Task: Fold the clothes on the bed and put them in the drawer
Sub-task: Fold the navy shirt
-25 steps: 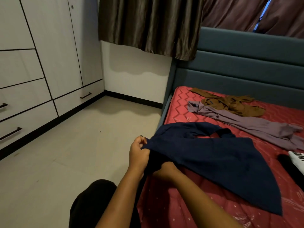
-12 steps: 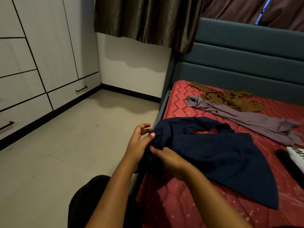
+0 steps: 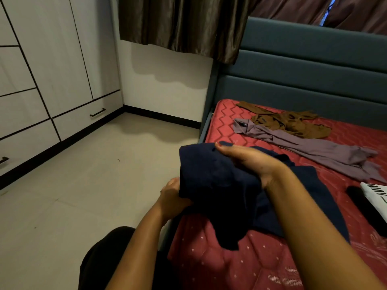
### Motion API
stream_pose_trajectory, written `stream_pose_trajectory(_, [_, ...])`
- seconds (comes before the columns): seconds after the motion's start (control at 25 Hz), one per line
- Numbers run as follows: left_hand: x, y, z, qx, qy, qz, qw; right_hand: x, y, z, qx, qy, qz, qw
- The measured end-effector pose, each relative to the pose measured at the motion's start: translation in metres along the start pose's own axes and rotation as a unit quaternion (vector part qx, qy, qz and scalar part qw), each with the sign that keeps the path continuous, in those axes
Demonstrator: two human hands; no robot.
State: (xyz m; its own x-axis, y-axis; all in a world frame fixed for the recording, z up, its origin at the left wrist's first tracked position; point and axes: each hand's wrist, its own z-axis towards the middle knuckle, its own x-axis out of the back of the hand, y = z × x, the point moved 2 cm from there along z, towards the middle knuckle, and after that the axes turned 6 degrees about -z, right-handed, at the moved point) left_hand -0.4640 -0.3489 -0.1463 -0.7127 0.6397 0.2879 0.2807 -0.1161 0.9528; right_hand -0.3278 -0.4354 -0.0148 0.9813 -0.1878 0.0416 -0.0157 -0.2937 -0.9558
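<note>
A navy blue garment (image 3: pixel 211 185) is bunched up and lifted over the near left edge of the red mattress (image 3: pixel 219 266). My left hand (image 3: pixel 170 195) grips its lower left side, fingers hidden under the cloth. My right hand (image 3: pixel 251 162) holds the top of the bundle, with the thumb on top and the fingers behind it. Farther up the bed lie a grey-purple garment (image 3: pixel 310 147) and a brown garment (image 3: pixel 293 122), both unfolded. The wardrobe drawers (image 3: pixel 88 120) on the left are closed.
The teal padded headboard (image 3: pixel 303 80) backs the bed. A white item with black print (image 3: pixel 374 195) and a black item (image 3: pixel 360 199) lie at the right edge. Bare tiled floor (image 3: pixel 83 185) separates the bed from the wardrobe. Brown curtains (image 3: pixel 184 24) hang above.
The navy garment, earlier spread flat on the mattress, is now gathered and lifted. My right hand moved up onto its top; my left hand dropped lower and grips the bundle.
</note>
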Motion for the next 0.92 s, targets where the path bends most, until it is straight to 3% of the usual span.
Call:
stream_pose_trajectory(0.12, [0.002,-0.017,0.017,-0.013,0.232,0.016,0.973,0.064,-0.031,0.045,-0.028,0.146,-0.044,0.988])
stream_pose_trajectory(0.2, [-0.001,-0.023,0.026,0.000,0.260,0.049,0.964,0.103,-0.026,0.077,-0.045,0.205,-0.045,0.977])
stream_pose_trajectory(0.28, [-0.010,-0.024,0.038,0.019,0.197,0.103,0.975,0.123,-0.001,0.089,-0.089,0.225,-0.087,0.966])
stream_pose_trajectory(0.4, [-0.039,-0.019,0.057,-0.020,0.082,0.234,0.969,0.141,0.065,0.085,-0.143,0.233,-0.114,0.955])
stream_pose_trajectory(0.48, [-0.067,-0.019,0.061,-0.050,0.010,0.307,0.950,0.152,0.118,0.068,-0.178,0.201,-0.125,0.955])
stream_pose_trajectory(0.56, [-0.096,-0.024,0.062,-0.065,-0.038,0.357,0.931,0.169,0.168,0.042,-0.217,0.123,-0.230,0.941])
stream_pose_trajectory(0.6, [-0.110,-0.029,0.064,-0.072,-0.051,0.382,0.920,0.180,0.188,0.029,-0.226,0.076,-0.318,0.917])
stream_pose_trajectory(0.72, [-0.141,-0.043,0.068,-0.083,-0.050,0.435,0.895,0.216,0.217,-0.004,-0.279,-0.010,-0.531,0.800])
stream_pose_trajectory(0.84, [-0.161,-0.046,0.069,-0.121,-0.023,0.463,0.878,0.239,0.225,-0.018,-0.323,-0.003,-0.595,0.736])
stream_pose_trajectory(0.92, [-0.176,-0.055,0.068,-0.165,-0.005,0.483,0.860,0.247,0.238,-0.015,-0.327,-0.006,-0.617,0.716])
